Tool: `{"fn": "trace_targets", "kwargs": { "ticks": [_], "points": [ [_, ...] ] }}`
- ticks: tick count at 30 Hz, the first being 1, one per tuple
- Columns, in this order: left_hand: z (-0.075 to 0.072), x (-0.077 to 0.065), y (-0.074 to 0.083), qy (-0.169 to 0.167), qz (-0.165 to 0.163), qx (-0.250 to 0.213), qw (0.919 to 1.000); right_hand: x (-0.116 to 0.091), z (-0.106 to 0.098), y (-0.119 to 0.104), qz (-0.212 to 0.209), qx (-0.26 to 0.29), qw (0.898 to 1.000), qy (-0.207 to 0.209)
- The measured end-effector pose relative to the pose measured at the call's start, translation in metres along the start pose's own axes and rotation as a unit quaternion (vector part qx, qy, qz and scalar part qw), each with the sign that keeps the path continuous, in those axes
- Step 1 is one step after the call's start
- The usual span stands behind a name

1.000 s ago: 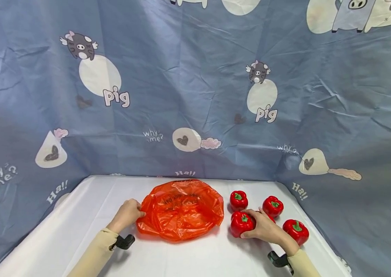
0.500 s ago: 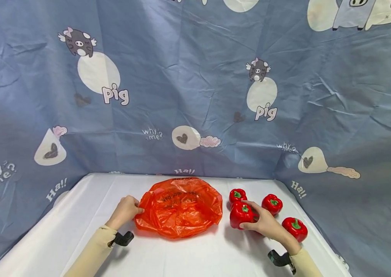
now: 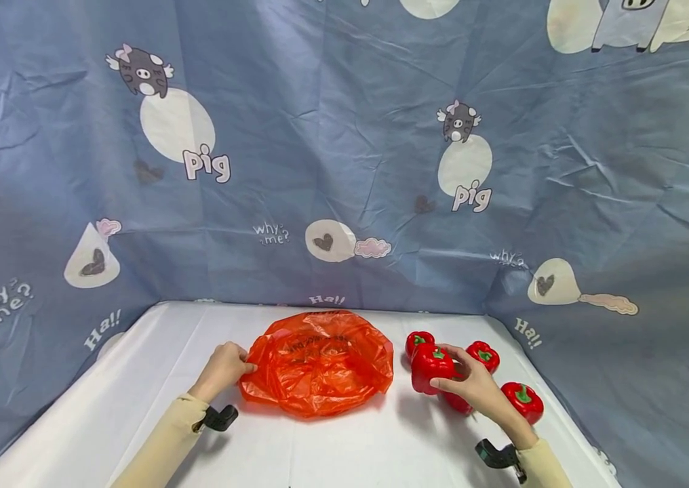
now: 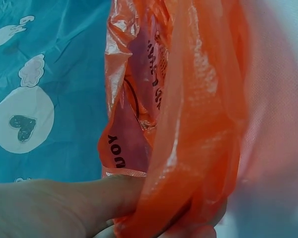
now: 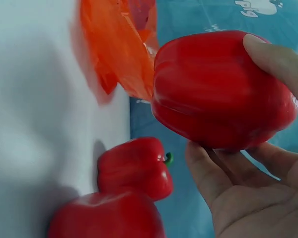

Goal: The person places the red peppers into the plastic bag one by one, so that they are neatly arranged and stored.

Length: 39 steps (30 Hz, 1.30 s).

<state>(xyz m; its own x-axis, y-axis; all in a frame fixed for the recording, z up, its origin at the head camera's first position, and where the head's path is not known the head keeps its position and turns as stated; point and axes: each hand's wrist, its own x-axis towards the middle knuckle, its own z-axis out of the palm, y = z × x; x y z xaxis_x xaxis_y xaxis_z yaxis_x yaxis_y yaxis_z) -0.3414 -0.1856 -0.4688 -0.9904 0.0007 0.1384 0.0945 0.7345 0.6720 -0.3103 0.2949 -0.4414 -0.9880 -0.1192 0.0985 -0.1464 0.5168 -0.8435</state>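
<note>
Left hand (image 3: 222, 371) pinches the left rim of the bag (image 3: 320, 369), mouth gaping; right hand (image 3: 476, 389) grips a pepper (image 3: 431, 370), thumb opposing fingers, above the tabletop (image 3: 308, 454), just right of the bag. Pepper judged firm, smooth, perhaps slippery: best grasped round its widest part. Bag judged light, limp, tearable: take the rim. Four more peppers (image 3: 524, 405) near right hand.

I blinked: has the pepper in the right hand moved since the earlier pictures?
Yes: in the head view, the held pepper has moved up toward the back edge of the white table.
</note>
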Motion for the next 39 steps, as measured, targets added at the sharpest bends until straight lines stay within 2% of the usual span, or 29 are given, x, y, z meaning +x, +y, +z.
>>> {"fn": "trace_targets", "kwargs": {
  "ticks": [19, 31, 37, 39],
  "points": [
    [0.001, -0.001, -0.004, 0.002, 0.005, 0.004, 1.0000, -0.005, -0.007, 0.007, -0.008, 0.019, 1.000, -0.002],
    [0.001, -0.001, -0.002, -0.002, 0.008, 0.003, 1.0000, -0.005, -0.011, 0.003, 0.023, 0.029, 0.999, -0.027],
    [0.003, -0.001, -0.003, -0.001, 0.012, 0.001, 0.9999, 0.001, -0.010, -0.005, 0.059, 0.032, 0.997, -0.026],
    [0.004, -0.001, -0.003, 0.000, 0.015, 0.000, 0.9999, 0.003, -0.008, -0.008, 0.051, 0.033, 0.998, -0.030]
  ]
}}
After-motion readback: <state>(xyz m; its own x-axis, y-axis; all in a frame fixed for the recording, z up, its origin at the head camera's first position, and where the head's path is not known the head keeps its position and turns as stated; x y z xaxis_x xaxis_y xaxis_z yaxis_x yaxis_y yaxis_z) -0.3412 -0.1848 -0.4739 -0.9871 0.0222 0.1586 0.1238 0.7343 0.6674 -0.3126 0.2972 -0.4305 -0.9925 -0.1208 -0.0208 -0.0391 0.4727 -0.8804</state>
